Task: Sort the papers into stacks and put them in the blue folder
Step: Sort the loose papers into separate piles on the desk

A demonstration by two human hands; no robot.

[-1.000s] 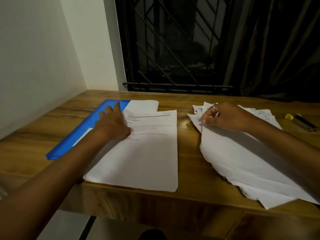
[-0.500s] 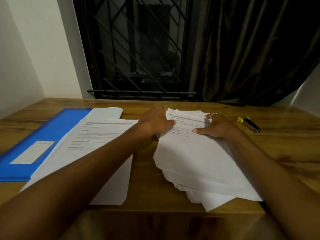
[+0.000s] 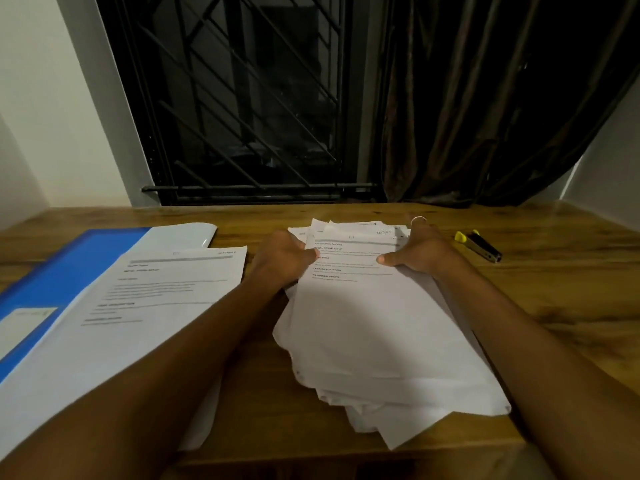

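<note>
Clamped on messy paper pile (image 3: 374, 341) at far end, from both sides. With left grip (image 3: 282, 259): fingers curled round left edge, thumb on top printed sheet. With right grip (image 3: 427, 252): thumb flat on print, fingers wrapped over right edge, ring (image 3: 418, 220) on one finger. Lying centre-right on worktop (image 3: 561, 306), sheets fanned unevenly. Left of it, apart: neater sheet stack (image 3: 145, 306), partly overlapping blue folder (image 3: 69, 268) at far left. Right of it, near: yellow-capped black marker (image 3: 479, 245), flat. Behind: barred window (image 3: 242, 98), dark curtain (image 3: 485, 98).
</note>
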